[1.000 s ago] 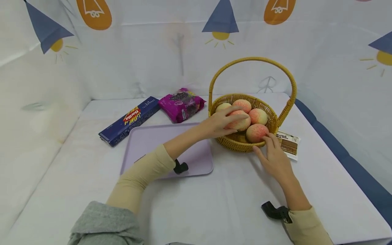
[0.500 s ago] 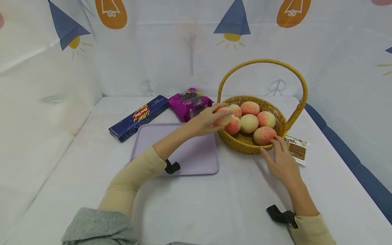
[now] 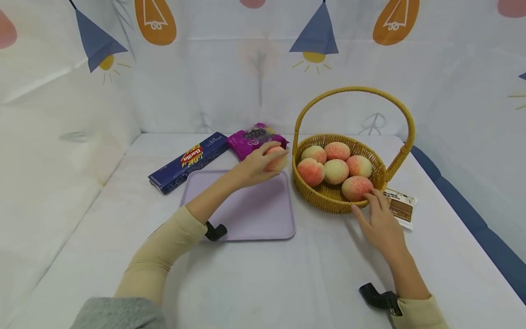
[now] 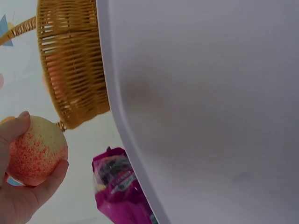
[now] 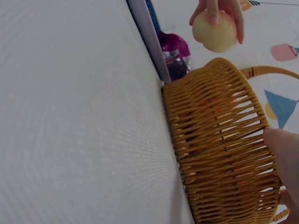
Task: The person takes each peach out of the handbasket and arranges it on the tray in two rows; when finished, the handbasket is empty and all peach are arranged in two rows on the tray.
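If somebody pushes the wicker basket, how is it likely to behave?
The basket would probably keep its shape, as its woven side shows no sag and its handle stands upright. The round peaches lie loose inside, so they may roll if it is jolted. Its low, wide body suggests it would rather slide than tip.

Head view: L hand (image 3: 256,170) is hiding part of its peach (image 3: 279,161), plus a bit of the purple bag (image 3: 246,142) just beyond. L forearm (image 3: 213,197) & sleeve behind that hand are covering a corner of the tray (image 3: 263,219). The packet (image 3: 400,208) beside R hand (image 3: 381,226) is disappearing partly behind the basket (image 3: 324,203); its small print isn't reading. Grey cuff (image 3: 119,315), well behind L hand, is running off-frame. L wrist cam: L hand & tray are getting cropped. R wrist cam: R hand's getting cropped too; its far fingers are poss. gripping the rim, hard to tell.
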The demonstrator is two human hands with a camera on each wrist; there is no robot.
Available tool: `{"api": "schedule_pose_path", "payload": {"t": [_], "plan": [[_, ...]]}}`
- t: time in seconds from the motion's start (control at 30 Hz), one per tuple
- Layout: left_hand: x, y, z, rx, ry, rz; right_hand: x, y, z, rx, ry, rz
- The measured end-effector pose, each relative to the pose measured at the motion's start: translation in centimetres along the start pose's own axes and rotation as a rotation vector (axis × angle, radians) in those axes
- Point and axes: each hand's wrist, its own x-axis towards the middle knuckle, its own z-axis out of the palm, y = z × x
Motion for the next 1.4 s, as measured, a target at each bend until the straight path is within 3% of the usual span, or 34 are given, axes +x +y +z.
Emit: {"api": "schedule_pose_path", "payload": {"t": [0.2, 0.5, 0.7, 1.07, 1.4], "plan": [[-1.9, -0.8, -1.4, -0.011, 0.018, -0.091, 0.1, -0.3, -0.1, -0.010, -0.007, 0.011], [-5.1, -1.9, -3.3, 0.002, 0.061, -0.153, -0.1, -0.4, 0.0, -0.001, -0.017, 0.020], [-7.5, -2.5, -4.7, 0.013, 0.039, -0.260, -0.2, -0.6, 0.1, 0.005, -0.035, 0.025], [-10.8, -3.3, -5.5, 0.042, 0.051, -0.306, -0.4, -0.3, -0.2, -0.012, -0.024, 0.007], [-13.0, -3.9, -6.3, 0.083, 0.032, -0.426, -0.4, -0.3, -0.3, -0.020, -0.041, 0.022]]}}
